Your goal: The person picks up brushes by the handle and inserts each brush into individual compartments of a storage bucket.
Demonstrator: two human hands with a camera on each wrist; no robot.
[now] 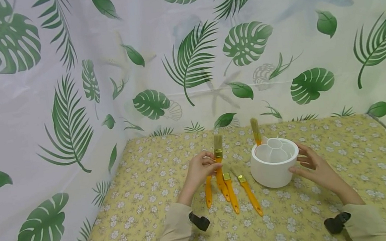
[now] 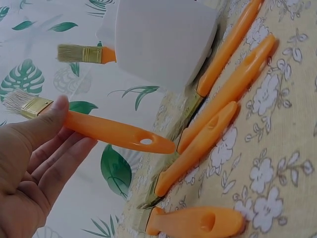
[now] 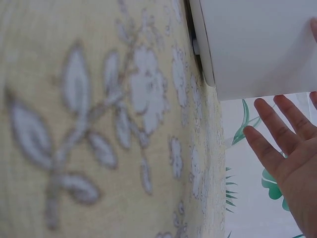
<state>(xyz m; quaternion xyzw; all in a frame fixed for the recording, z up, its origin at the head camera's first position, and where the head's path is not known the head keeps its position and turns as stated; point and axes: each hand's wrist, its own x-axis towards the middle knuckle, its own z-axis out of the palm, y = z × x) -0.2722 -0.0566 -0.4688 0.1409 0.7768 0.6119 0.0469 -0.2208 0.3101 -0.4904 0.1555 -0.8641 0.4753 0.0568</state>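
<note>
My left hand [image 1: 202, 169] pinches a paintbrush [image 2: 119, 131] with an orange handle, holding it upright with its pale bristles on top. Below and beside that hand, several similar paintbrushes [image 1: 250, 196] lie on the table, handles toward me. To their right stands a white round container [image 1: 273, 175] with a ring and spokes inside. Another paintbrush [image 1: 256, 129] stands in it, bristles up, at the back left. My right hand [image 1: 312, 166] is at the container's right side, thumb against the wall and fingers nearly straight, as the right wrist view [image 3: 292, 148] also shows.
A yellow flowered cloth [image 1: 147, 222] covers the table. White curtains [image 1: 156, 60] with green leaf prints hang behind it and along the left side. Dark cameras are strapped to both wrists.
</note>
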